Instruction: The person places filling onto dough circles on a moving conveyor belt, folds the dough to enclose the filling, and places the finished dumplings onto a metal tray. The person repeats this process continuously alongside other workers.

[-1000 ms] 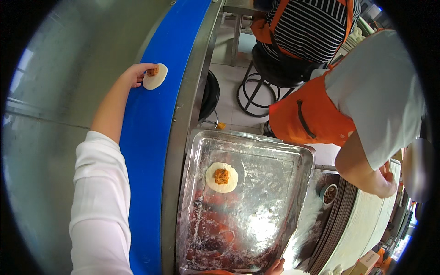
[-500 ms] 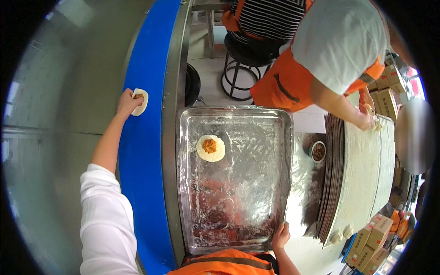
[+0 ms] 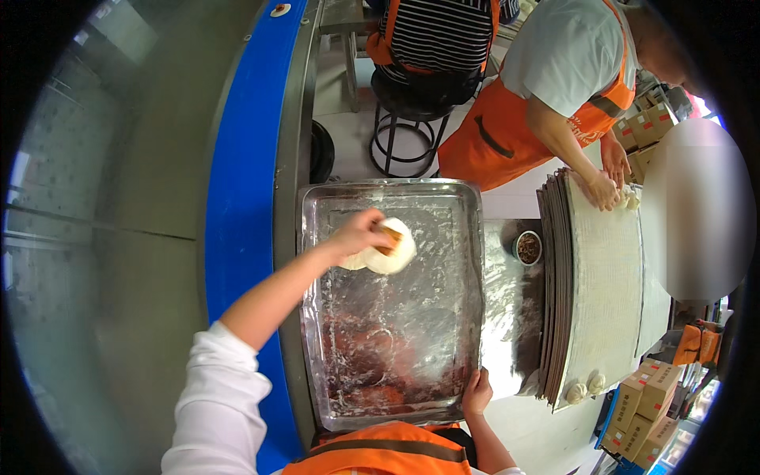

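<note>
Over the upper part of a floured metal tray (image 3: 396,332), my left hand (image 3: 356,236) pinches a round dough wrapper (image 3: 401,255) by the orange-brown filling at its middle. The wrapper is slightly blurred. Beneath the hand, a second dough wrapper (image 3: 355,261) lies on the tray, mostly hidden by the hand and the held one. At the tray's near right corner, my right hand (image 3: 476,392) is closed around the rim.
Left of the tray runs a blue conveyor belt (image 3: 237,214), with another filled wrapper (image 3: 279,9) at its far end. A small bowl (image 3: 526,248) and stacked boards (image 3: 602,269) stand right. Beyond, a co-worker's hands (image 3: 606,186) handle dough. A black stool (image 3: 419,96) stands behind the tray.
My left hand has carried a filled wrapper from the blue belt rightward over the tray. My right hand still holds the rim. A further wrapper has come into view on the far belt.
</note>
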`<act>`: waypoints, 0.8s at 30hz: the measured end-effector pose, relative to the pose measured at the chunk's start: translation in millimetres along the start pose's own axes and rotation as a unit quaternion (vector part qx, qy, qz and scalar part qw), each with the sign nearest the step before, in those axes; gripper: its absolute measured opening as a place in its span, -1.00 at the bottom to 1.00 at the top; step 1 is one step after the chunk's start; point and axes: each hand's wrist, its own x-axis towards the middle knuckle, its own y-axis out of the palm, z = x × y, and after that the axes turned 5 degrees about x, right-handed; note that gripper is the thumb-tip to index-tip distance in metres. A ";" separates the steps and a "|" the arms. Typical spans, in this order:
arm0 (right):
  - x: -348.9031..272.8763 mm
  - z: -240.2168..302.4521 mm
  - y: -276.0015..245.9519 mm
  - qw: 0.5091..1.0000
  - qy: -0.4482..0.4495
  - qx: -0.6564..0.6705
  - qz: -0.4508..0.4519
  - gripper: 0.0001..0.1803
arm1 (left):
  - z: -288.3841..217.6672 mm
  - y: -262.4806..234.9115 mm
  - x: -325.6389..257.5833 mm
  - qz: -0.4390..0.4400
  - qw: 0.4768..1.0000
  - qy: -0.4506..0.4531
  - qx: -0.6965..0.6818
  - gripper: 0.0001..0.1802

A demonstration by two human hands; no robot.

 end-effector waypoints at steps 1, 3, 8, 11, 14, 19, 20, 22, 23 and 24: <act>1.0 1.3 0.0 1.000 -0.005 -0.007 0.000 -0.72 | 20.5 18.4 16.6 0.005 0.999 0.031 0.022 -0.61; 2.7 3.2 -0.5 1.000 -0.006 -0.014 0.007 -0.72 | 37.8 39.3 39.1 0.009 0.983 0.028 0.179 -0.59; -0.8 7.2 -2.0 1.000 -0.012 -0.007 -0.002 -0.72 | 30.5 58.7 41.6 -0.100 0.823 0.133 0.543 -0.46; -2.0 6.2 0.1 1.000 -0.010 0.008 -0.004 -0.71 | 1.6 39.0 24.8 -0.070 0.813 0.150 0.558 -0.30; -2.2 5.4 1.0 1.000 -0.005 0.007 -0.001 -0.70 | -12.2 -8.9 16.4 -0.173 0.838 0.214 0.471 -0.27; -3.1 11.1 -1.7 1.000 0.003 -0.025 -0.002 -0.67 | -18.5 -137.8 26.2 -0.388 0.881 0.114 0.244 -0.42; -2.6 10.9 -2.3 1.000 -0.003 -0.029 0.000 -0.66 | -11.8 -170.2 23.5 -0.407 0.894 0.105 0.151 -0.45; -1.2 10.6 -1.1 0.999 -0.003 -0.033 0.005 -0.64 | -28.9 -209.4 3.9 -0.415 0.906 0.043 -0.065 -0.56; -0.5 12.0 -1.4 0.999 -0.008 -0.029 0.008 -0.62 | -22.5 -236.7 -1.5 -0.403 0.909 0.029 -0.104 -0.57; -0.2 8.2 -0.8 0.999 -0.012 -0.027 0.012 -0.61 | -17.2 -258.8 -4.9 -0.385 0.913 0.022 -0.129 -0.56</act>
